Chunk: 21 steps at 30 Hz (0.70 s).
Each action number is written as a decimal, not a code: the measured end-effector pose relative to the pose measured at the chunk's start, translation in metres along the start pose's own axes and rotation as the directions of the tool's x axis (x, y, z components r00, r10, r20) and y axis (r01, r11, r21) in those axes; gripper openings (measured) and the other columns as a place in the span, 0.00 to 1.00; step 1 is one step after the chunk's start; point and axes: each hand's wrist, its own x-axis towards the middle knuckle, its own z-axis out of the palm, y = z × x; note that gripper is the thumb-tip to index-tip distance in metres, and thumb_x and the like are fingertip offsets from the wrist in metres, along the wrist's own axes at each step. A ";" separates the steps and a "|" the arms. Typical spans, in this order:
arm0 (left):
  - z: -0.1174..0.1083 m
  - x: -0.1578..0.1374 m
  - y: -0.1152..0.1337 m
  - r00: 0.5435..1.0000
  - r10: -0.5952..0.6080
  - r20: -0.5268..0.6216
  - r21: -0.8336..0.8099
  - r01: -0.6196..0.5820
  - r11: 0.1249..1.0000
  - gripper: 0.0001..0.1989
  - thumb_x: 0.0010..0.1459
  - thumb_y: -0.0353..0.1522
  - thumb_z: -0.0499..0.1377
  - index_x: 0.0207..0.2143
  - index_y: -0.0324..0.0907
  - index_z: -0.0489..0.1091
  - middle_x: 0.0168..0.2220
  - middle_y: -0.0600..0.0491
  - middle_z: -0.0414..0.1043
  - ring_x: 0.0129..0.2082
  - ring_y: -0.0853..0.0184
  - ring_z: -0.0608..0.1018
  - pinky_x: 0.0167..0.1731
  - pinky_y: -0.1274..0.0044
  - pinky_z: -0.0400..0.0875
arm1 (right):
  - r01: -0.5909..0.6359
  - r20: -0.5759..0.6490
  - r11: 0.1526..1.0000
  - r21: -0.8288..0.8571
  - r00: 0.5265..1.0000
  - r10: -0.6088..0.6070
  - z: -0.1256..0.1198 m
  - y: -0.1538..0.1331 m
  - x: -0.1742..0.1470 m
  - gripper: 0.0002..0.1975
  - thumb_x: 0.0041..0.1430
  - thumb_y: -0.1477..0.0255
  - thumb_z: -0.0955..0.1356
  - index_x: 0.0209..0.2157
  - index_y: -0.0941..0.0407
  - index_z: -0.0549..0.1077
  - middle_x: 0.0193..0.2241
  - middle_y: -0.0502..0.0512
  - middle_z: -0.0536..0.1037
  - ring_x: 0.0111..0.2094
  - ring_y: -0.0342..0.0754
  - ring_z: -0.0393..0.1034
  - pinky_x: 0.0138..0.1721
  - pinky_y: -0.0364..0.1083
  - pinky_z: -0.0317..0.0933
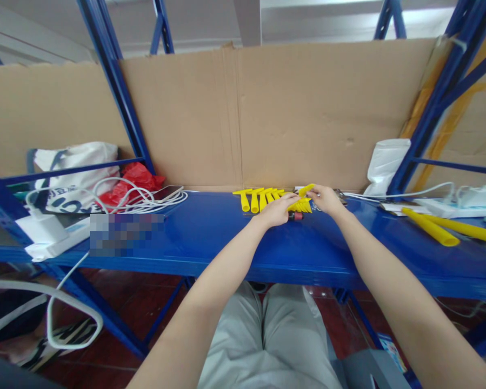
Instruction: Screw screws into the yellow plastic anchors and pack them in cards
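Note:
On the blue shelf top (210, 232) lies a row of yellow plastic T-shaped pieces with tube ends (254, 201), set side by side near the cardboard. My right hand (324, 199) pinches another yellow plastic piece (306, 189) just above the row's right end. Close beside it is my left hand (277, 210), fingers drawn together and reaching toward the same spot; what they grip is hidden. Beneath the hands sit more yellow pieces (300, 206). A small dark and red object (295, 216) lies by my left hand.
A tall cardboard sheet (291, 113) backs the shelf between blue posts. To the left are a coiled white cable (161, 200), a red plastic bag (141, 181) and a power strip (60, 240). Long yellow tubes (433, 229) and a white pouch (386, 165) are at right.

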 end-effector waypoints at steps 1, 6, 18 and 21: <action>-0.001 0.000 0.001 1.000 -0.009 -0.004 0.010 0.009 1.000 0.30 0.45 0.17 0.53 0.50 0.48 0.70 0.59 0.53 0.63 0.61 0.61 0.62 0.60 0.66 0.54 | -0.037 -0.028 0.997 0.065 0.999 0.039 0.002 0.003 0.001 0.07 0.55 0.79 0.64 0.33 0.57 0.74 0.37 0.58 0.79 0.40 0.47 0.73 0.44 0.44 0.63; -0.005 -0.002 0.000 0.998 -0.033 -0.054 0.124 0.040 0.992 0.32 0.45 0.16 0.53 0.53 0.46 0.67 0.60 0.50 0.61 0.61 0.58 0.61 0.61 0.64 0.52 | -0.306 -0.024 0.929 0.207 0.948 0.318 0.018 0.015 0.005 0.04 0.57 0.79 0.62 0.32 0.58 0.68 0.30 0.55 0.76 0.27 0.41 0.70 0.30 0.39 0.62; -0.003 -0.001 -0.013 0.996 -0.026 -0.087 0.189 0.043 0.981 0.31 0.45 0.16 0.54 0.52 0.45 0.67 0.59 0.46 0.61 0.60 0.57 0.62 0.60 0.64 0.55 | -0.409 -0.097 0.912 0.037 0.907 0.410 0.040 0.019 0.009 0.10 0.51 0.81 0.62 0.34 0.57 0.69 0.34 0.56 0.75 0.42 0.49 0.70 0.42 0.42 0.64; -0.002 -0.001 -0.014 0.996 -0.022 -0.083 0.226 0.040 0.973 0.31 0.46 0.16 0.54 0.53 0.45 0.67 0.59 0.46 0.61 0.60 0.56 0.63 0.59 0.63 0.55 | -0.351 -0.079 0.936 0.035 0.932 0.353 0.042 0.016 0.010 0.09 0.50 0.82 0.61 0.32 0.58 0.69 0.34 0.57 0.76 0.42 0.50 0.71 0.43 0.44 0.64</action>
